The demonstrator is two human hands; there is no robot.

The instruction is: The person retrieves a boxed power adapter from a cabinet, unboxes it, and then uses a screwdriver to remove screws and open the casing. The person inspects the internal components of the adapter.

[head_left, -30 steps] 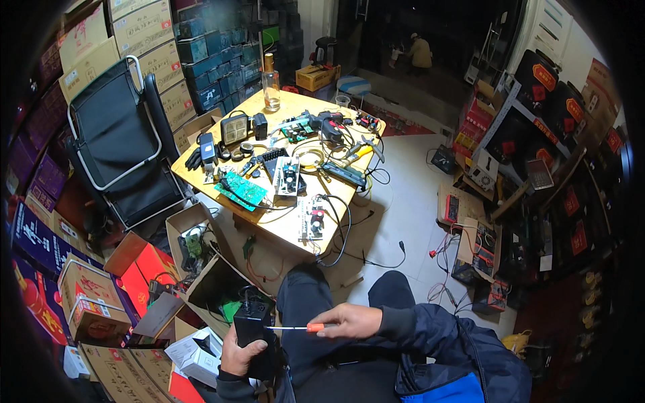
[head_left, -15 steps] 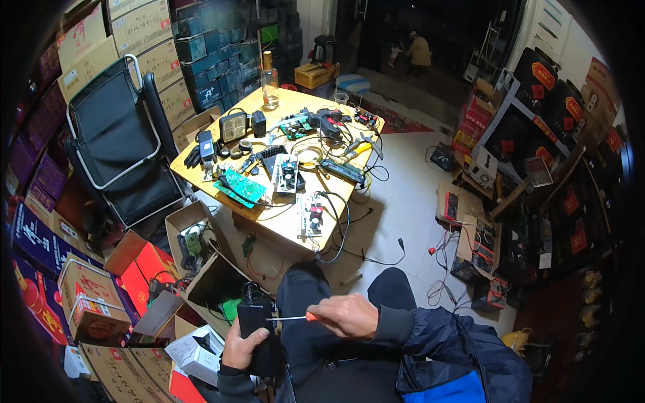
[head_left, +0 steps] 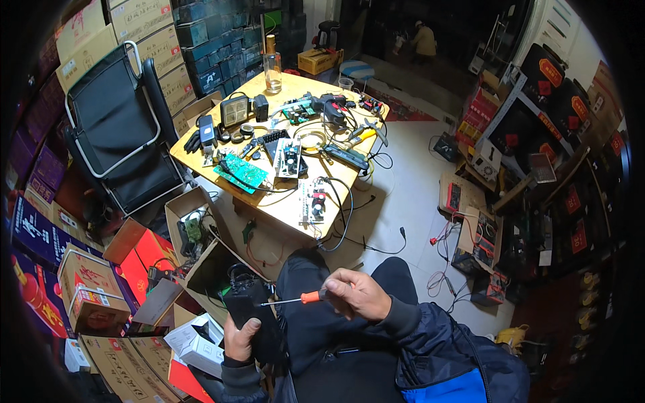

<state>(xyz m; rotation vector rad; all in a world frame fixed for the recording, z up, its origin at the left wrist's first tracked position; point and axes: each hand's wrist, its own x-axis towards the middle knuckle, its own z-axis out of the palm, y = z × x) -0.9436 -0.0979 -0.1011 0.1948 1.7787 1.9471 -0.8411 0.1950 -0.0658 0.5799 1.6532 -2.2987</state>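
Orange-handled slim steel screwdriver (head_left: 295,299) lies level, tip pointing left into the black boxy device (head_left: 252,316). The right hand (head_left: 356,294) has its fingers wrapped round the handle. The left hand (head_left: 240,340) grips the device from below.

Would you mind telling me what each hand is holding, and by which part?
The right hand grips an orange-handled screwdriver by its handle; the left hand holds a black box-shaped device from underneath, at its lower end.
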